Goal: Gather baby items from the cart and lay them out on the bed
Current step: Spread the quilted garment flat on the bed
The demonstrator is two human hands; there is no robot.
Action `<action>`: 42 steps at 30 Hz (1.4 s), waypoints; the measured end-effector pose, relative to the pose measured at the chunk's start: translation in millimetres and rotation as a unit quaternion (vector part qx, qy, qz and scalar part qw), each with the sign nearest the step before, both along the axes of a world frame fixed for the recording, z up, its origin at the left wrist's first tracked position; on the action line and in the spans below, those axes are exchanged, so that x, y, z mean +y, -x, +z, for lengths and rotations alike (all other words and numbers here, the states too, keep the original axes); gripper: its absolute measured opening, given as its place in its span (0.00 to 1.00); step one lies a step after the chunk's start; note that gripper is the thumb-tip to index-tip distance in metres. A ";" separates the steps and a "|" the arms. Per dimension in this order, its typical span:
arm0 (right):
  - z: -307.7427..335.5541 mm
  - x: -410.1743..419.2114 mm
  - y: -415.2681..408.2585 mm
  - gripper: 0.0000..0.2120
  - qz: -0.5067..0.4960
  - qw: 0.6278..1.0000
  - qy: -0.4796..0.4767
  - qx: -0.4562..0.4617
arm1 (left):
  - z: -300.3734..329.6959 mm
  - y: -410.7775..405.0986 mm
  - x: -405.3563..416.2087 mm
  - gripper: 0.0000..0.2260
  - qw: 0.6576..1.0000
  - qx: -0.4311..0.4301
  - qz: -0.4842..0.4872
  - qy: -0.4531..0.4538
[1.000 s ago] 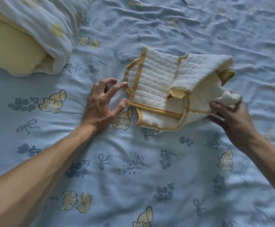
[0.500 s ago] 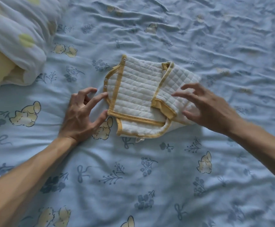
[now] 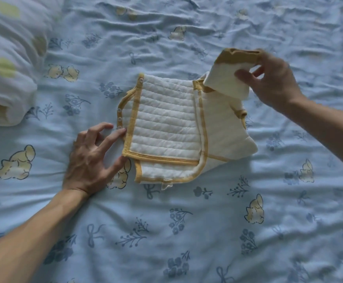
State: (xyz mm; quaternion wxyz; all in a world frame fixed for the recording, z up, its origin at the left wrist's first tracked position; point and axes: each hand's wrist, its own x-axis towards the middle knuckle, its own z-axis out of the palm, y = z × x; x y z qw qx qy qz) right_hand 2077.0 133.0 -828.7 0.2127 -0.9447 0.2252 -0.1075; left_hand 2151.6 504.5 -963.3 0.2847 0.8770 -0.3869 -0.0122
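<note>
A small quilted white baby garment (image 3: pixel 166 127) with mustard-yellow trim and snaps lies on the blue printed bed sheet (image 3: pixel 187 231). My left hand (image 3: pixel 93 158) rests on the sheet at the garment's left edge, fingers spread, fingertips touching the yellow trim. My right hand (image 3: pixel 272 78) pinches the garment's sleeve (image 3: pixel 227 74) by its yellow cuff and holds it lifted above the upper right of the garment. The rest of the garment stays flat on the sheet.
A bundled white blanket with pale yellow spots (image 3: pixel 9 64) lies at the left edge of the bed. The wrinkled sheet stretches out on all other sides.
My right hand has let go of the folded-over flap, then taken the sleeve and lifted it up and to the right. My left hand has stayed at the garment's left edge.
</note>
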 end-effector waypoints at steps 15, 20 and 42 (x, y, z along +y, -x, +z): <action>-6.8 -47.8 -41.5 0.34 -0.028 0.999 0.017 0.034 | -4.3 -4.6 -8.0 0.26 0.998 -0.003 0.008 -0.055; -31.4 6.5 39.0 0.47 0.253 0.931 0.126 0.230 | -2.8 -4.4 -8.0 0.26 0.998 -0.014 0.007 -0.056; -54.7 21.0 56.1 0.36 0.119 0.967 -0.103 0.199 | -9.4 -2.0 -6.7 0.26 0.998 -0.054 0.013 -0.026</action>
